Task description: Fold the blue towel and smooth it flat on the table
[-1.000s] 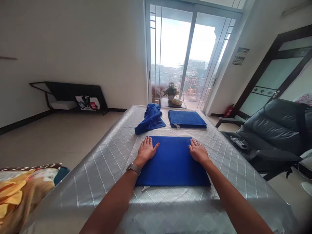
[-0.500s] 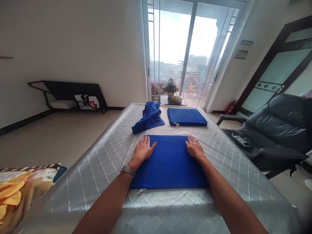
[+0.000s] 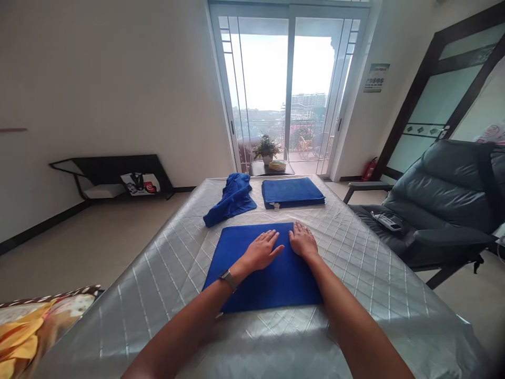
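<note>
A blue towel, laid out as a flat rectangle, lies in front of me on the silver quilted cover. On its upper middle rests my left hand, palm down with the thumb spread. My right hand lies flat over the towel's far right corner, fingers stretched out. Neither hand grips anything. Farther off, a crumpled blue towel sits to the left, and a neat stack of folded blue towels with a white tag sits to the right.
A black recliner with a power strip on its seat stands to the right. Beyond the far edge, a small table bears a potted plant. Patterned bedding shows at lower left.
My left hand has slid from the towel's left edge to its upper middle, toward my right hand. The right hand stays at the far right corner. The view has turned slightly.
</note>
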`<state>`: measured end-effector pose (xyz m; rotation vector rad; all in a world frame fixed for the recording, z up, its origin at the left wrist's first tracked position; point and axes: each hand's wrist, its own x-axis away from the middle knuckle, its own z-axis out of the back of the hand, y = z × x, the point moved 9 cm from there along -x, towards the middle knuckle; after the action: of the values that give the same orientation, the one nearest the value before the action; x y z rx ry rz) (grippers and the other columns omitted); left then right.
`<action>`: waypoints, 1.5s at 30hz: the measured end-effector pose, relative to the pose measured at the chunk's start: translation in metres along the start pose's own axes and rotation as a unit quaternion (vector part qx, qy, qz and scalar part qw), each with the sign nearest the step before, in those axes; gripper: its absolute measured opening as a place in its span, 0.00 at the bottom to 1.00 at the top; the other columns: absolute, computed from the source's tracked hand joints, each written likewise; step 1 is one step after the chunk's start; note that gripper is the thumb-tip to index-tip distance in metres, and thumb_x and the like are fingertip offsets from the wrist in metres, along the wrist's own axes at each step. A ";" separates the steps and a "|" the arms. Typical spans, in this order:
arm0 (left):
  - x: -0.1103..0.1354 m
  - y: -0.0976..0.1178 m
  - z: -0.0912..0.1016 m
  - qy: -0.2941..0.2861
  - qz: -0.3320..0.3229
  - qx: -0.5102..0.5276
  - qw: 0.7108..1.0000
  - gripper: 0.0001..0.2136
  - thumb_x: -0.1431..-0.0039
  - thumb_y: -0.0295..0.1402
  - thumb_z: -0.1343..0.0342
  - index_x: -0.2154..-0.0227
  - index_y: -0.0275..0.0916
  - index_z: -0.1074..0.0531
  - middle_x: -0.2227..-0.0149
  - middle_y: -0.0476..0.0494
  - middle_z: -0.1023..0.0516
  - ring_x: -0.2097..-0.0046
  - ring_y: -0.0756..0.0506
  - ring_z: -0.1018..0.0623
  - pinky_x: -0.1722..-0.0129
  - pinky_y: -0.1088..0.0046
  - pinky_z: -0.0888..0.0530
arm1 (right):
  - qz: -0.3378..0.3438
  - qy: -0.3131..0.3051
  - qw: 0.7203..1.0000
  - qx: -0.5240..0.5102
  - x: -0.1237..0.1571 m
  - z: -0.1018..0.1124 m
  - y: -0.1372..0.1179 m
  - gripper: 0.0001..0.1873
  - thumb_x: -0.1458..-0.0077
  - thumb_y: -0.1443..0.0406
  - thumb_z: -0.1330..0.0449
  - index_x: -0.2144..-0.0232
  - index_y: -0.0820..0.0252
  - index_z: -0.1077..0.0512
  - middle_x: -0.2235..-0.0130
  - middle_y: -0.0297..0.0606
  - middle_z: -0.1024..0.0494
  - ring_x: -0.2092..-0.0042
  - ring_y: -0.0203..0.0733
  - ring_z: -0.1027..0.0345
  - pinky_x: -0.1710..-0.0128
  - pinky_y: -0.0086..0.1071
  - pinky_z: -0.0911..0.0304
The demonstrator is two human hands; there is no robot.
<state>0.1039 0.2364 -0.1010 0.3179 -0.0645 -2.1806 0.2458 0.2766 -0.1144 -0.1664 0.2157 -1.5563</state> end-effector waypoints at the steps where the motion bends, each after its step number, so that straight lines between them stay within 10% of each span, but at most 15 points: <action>1: -0.015 0.015 -0.003 0.006 -0.012 0.009 1.000 0.35 0.29 0.54 0.70 0.32 0.33 0.43 0.30 0.35 0.41 0.29 0.42 0.43 0.30 0.62 0.46 | 0.004 0.001 1.000 0.008 0.001 0.000 0.000 0.34 0.31 0.59 0.63 0.29 0.72 0.52 0.27 0.44 0.53 0.27 0.44 0.61 0.29 0.39 0.65; 5: -0.065 0.047 -0.017 0.019 -0.002 0.029 0.999 0.33 0.28 0.50 0.73 0.32 0.34 0.44 0.31 0.35 0.40 0.30 0.42 0.42 0.31 0.59 0.44 | 0.033 -0.012 0.999 0.041 0.002 -0.004 0.001 0.33 0.32 0.62 0.59 0.29 0.69 0.53 0.27 0.43 0.56 0.27 0.43 0.63 0.29 0.38 0.65; 9: -0.073 0.034 -0.030 0.001 0.060 0.024 0.998 0.34 0.28 0.51 0.75 0.32 0.35 0.44 0.31 0.36 0.41 0.29 0.42 0.43 0.30 0.58 0.47 | 0.026 -0.011 0.999 0.037 0.000 -0.006 0.003 0.33 0.32 0.60 0.60 0.29 0.68 0.53 0.27 0.42 0.56 0.27 0.43 0.63 0.29 0.38 0.65; 25: 0.053 -0.141 0.014 -0.013 0.292 -0.065 0.954 0.41 0.32 0.57 0.75 0.31 0.27 0.48 0.28 0.31 0.49 0.28 0.40 0.49 0.30 0.59 0.52 | -0.002 -0.015 1.000 -0.006 -0.004 -0.005 0.003 0.35 0.32 0.58 0.64 0.29 0.71 0.53 0.27 0.43 0.55 0.27 0.42 0.64 0.30 0.37 0.68; 39: 0.054 -0.150 0.007 0.001 0.304 -0.052 0.951 0.42 0.32 0.57 0.74 0.31 0.24 0.49 0.28 0.30 0.51 0.27 0.38 0.51 0.30 0.58 0.54 | -0.002 -0.014 0.999 0.037 -0.006 -0.007 0.003 0.35 0.31 0.57 0.65 0.29 0.70 0.53 0.27 0.42 0.54 0.27 0.42 0.62 0.30 0.38 0.65; 45: 0.053 -0.147 0.010 0.022 0.303 -0.040 0.952 0.39 0.32 0.55 0.72 0.31 0.27 0.49 0.28 0.30 0.49 0.28 0.37 0.49 0.30 0.57 0.53 | 0.016 0.093 0.992 0.081 0.010 0.019 -0.010 0.32 0.33 0.63 0.61 0.31 0.67 0.45 0.28 0.43 0.48 0.27 0.44 0.62 0.30 0.42 0.68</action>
<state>-0.0447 0.2799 -0.1264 0.2572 -0.0408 -1.5602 0.2403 0.2659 -0.0942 0.1093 0.2355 -1.5504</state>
